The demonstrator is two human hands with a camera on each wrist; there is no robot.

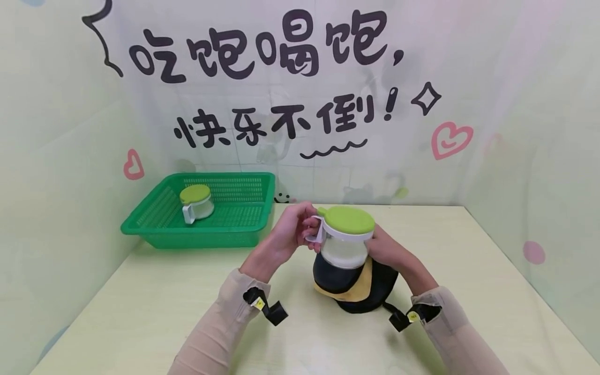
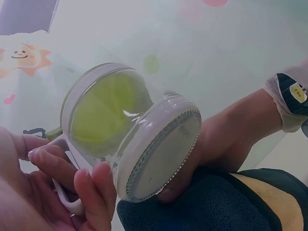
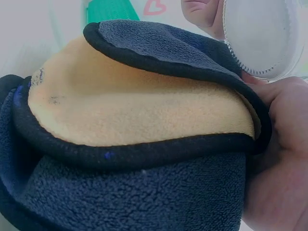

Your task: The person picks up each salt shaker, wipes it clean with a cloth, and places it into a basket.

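Observation:
In front of me a clear glass seasoning jar (image 1: 347,250) with a green lid and a white handle is lifted off the table. My left hand (image 1: 296,229) grips it by the handle, fingers curled through, and the left wrist view shows its ribbed base (image 2: 166,159) tilted toward that camera. Below and beside the jar hangs a dark blue and yellow cleaning cloth (image 3: 144,113), folded over on itself. My right hand (image 3: 284,139) holds the cloth bunched at one edge, close against the jar's side; some of its fingers are hidden by cloth and jar.
At the back left of the pale table (image 1: 450,250) stands a green plastic basket (image 1: 197,240). A second jar (image 1: 197,202) with a green lid sits inside it. A printed curtain (image 1: 300,177) hangs behind the table and along both sides.

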